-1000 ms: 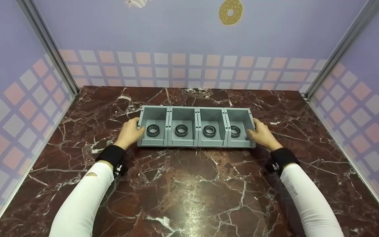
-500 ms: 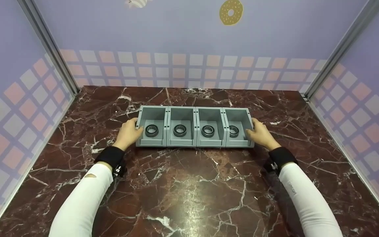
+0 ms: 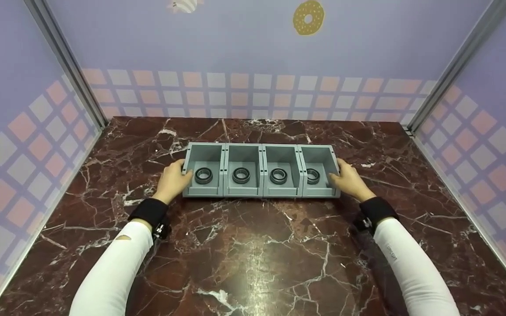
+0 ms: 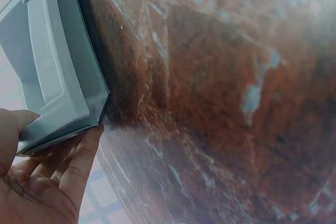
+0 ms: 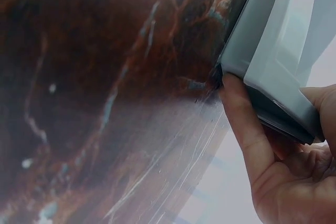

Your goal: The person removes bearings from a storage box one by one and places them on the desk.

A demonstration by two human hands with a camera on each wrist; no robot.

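A row of joined grey storage bins lies across the table, open side up. Each compartment has one dark ring-shaped ball bearing on its floor. My left hand grips the row's left end, thumb over the side wall's rim. In the left wrist view the fingers lie along the outside and under the bottom edge. At the other end my right hand grips the right wall, its thumb over the rim. The right wrist view shows a finger at the lower corner of the end bin.
The table has a dark red marbled top with white veins. A patterned back wall and two side walls enclose it, with metal posts at the corners. Table surface shows in front of and behind the bins.
The bins and both hands shifted very slightly left early on, then stayed nearly in place. Both hands keep their grip, and the bearings sit in the same compartments.
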